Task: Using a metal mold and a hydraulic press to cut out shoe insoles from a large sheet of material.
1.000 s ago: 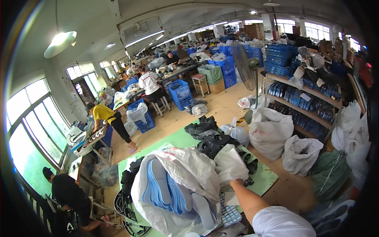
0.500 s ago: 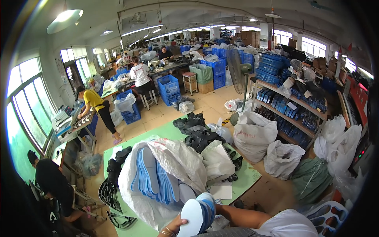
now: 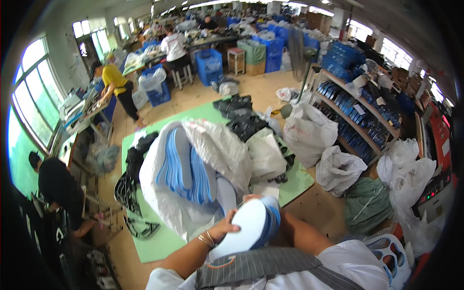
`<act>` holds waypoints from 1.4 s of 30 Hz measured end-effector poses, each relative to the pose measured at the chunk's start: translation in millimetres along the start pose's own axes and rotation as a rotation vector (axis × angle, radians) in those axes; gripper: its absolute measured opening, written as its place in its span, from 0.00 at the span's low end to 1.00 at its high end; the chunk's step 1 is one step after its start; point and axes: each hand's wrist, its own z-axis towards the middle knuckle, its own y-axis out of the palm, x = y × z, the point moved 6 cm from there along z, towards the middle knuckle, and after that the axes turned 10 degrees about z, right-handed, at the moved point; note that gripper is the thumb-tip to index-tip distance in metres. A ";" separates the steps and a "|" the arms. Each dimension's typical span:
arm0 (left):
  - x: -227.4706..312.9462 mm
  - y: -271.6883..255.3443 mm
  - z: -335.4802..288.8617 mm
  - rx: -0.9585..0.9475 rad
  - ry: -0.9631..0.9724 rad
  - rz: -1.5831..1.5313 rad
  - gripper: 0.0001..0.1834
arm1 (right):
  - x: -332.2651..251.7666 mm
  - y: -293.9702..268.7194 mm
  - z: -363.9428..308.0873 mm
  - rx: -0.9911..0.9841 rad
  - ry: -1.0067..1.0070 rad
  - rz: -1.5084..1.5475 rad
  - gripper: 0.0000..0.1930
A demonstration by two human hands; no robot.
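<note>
Close to my body I hold a stack of pale blue and white insoles (image 3: 245, 231), fanned a little, the top one showing its light face. My left hand (image 3: 224, 228), with bracelets at the wrist, is closed round the stack's left edge, thumb on top. My right hand (image 3: 251, 197) is at the far end of the stack; most of its fingers are hidden behind the insoles. Just beyond, a large white woven sack (image 3: 220, 150) lies with its mouth open on the green table. Rows of blue insoles (image 3: 180, 162) stand packed inside it.
Black straps and pieces (image 3: 237, 108) lie behind the sack, with a white bag (image 3: 265, 154) beside them. Black frames (image 3: 128, 193) hang at the green table's (image 3: 150, 249) left edge. White sacks (image 3: 309, 130) and a shelf rack (image 3: 355, 108) stand right. Several people work left and behind.
The view has tipped downward, so my forearms and apron show more. The insole stack has come up nearer the sack, and my right hand's fingers now show at its far end.
</note>
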 end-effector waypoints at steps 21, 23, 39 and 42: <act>-91.6 -112.5 -58.0 0.706 -0.041 -0.380 0.21 | -5.3 54.0 -8.1 0.035 -0.148 -1.307 0.27; -104.4 -137.6 -61.3 0.637 0.019 -0.430 0.18 | -1.0 13.7 29.0 0.273 -0.045 -1.394 0.29; 127.4 -207.8 95.6 1.078 0.009 1.137 0.34 | -186.1 50.3 92.5 0.542 -0.909 -0.729 0.09; 153.9 -187.4 148.3 1.175 0.022 1.562 0.30 | -228.5 87.1 29.8 0.470 -1.237 -0.716 0.07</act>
